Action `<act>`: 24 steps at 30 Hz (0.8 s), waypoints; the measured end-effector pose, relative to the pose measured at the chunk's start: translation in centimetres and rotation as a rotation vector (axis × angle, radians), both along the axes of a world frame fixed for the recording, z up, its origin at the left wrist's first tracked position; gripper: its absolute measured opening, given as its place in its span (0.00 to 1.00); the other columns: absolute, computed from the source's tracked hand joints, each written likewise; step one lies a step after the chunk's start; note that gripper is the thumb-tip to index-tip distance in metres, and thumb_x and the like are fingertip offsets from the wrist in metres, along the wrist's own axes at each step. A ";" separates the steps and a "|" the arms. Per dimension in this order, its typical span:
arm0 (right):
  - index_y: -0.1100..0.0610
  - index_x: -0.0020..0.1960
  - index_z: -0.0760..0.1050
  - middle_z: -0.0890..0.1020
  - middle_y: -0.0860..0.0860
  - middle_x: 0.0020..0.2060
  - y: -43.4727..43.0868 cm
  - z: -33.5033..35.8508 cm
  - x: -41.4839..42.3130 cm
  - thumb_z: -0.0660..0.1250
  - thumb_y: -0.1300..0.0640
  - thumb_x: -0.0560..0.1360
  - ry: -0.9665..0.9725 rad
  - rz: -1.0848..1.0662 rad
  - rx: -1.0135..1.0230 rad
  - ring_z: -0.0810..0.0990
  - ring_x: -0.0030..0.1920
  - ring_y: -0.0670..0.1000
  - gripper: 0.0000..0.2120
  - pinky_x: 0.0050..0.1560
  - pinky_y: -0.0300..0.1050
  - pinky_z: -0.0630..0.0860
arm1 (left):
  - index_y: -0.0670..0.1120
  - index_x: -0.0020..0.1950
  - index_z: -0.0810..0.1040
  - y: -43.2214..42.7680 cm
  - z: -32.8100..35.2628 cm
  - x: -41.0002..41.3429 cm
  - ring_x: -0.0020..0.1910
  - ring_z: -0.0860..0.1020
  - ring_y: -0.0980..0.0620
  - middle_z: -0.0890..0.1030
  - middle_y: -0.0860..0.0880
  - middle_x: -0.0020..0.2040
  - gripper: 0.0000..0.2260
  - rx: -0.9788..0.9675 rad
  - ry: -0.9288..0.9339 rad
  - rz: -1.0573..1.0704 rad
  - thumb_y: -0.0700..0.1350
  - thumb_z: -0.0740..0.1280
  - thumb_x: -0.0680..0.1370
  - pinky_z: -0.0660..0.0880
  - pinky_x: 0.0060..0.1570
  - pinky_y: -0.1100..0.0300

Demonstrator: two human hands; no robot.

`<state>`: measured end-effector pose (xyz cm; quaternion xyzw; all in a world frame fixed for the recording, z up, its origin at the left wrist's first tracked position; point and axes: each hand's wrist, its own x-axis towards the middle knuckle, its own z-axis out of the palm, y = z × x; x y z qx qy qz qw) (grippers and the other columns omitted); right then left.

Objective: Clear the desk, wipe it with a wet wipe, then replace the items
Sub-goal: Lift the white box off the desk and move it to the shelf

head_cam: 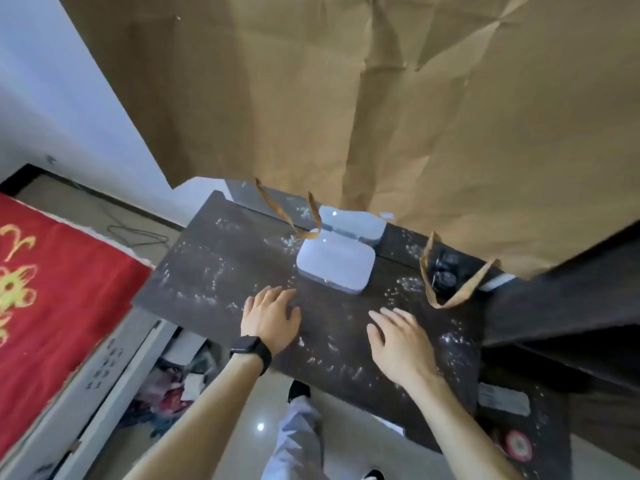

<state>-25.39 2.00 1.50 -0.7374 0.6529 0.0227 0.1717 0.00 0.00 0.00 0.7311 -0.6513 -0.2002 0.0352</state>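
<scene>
Dark bench (214,265) pretty grubby, white specks all over top. Both hands empty, fingers spread, flat over surface: left hand (269,315) with black watch (252,351) on wrist at about 7 o'clock of white box (335,266), right hand (401,341) at box's 5 o'clock. Box sits shut mid-bench, toward far edge. Brown paper bag (381,98) looms behind at 12, handles dangling beside box. Black clump (445,271) at 3 o'clock, can't tell what.

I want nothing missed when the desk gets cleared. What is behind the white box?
Behind the white box a mirror-like panel shows its reflection, with a big brown paper bag hanging above. Whatever the bag covers at the desk's back edge cannot be seen.
</scene>
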 end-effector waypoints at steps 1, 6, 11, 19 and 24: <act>0.47 0.75 0.69 0.72 0.45 0.73 -1.5 -0.4 0.8 0.53 0.44 0.83 -0.027 -0.048 0.050 0.64 0.75 0.51 0.22 0.75 0.48 0.63 | 0.55 0.72 0.70 -1.7 -0.4 0.6 0.74 0.64 0.48 0.71 0.53 0.72 0.21 0.051 0.079 0.046 0.55 0.59 0.79 0.58 0.72 0.51; 0.51 0.79 0.55 0.64 0.50 0.77 -7.8 -2.3 4.0 0.54 0.44 0.83 -0.156 -0.347 0.207 0.65 0.74 0.54 0.28 0.69 0.55 0.70 | 0.50 0.75 0.64 -9.6 -2.3 1.8 0.71 0.68 0.45 0.71 0.47 0.72 0.27 0.240 0.345 0.190 0.56 0.62 0.79 0.67 0.67 0.51; 0.59 0.79 0.56 0.67 0.57 0.75 -11.3 -4.3 5.4 0.57 0.48 0.82 -0.404 -0.730 0.339 0.68 0.73 0.59 0.29 0.70 0.54 0.67 | 0.51 0.67 0.74 -14.0 -4.2 1.7 0.63 0.74 0.43 0.78 0.48 0.63 0.22 0.337 0.484 0.250 0.58 0.60 0.77 0.71 0.61 0.53; 0.51 0.53 0.78 0.80 0.49 0.47 -10.6 -4.5 5.7 0.58 0.42 0.73 -0.779 -1.029 0.371 0.76 0.44 0.51 0.18 0.46 0.45 0.73 | 0.54 0.54 0.83 -12.4 -4.1 -0.6 0.57 0.75 0.41 0.81 0.49 0.54 0.14 0.219 0.533 0.250 0.57 0.62 0.76 0.70 0.57 0.55; 0.39 0.70 0.69 0.77 0.44 0.62 -5.7 -2.8 2.4 0.63 0.45 0.81 -1.091 -1.115 0.375 0.78 0.61 0.52 0.18 0.64 0.55 0.75 | 0.69 0.67 0.72 -7.2 -0.7 -2.7 0.50 0.78 0.58 0.82 0.62 0.53 0.18 0.309 0.944 0.363 0.59 0.67 0.77 0.74 0.56 0.58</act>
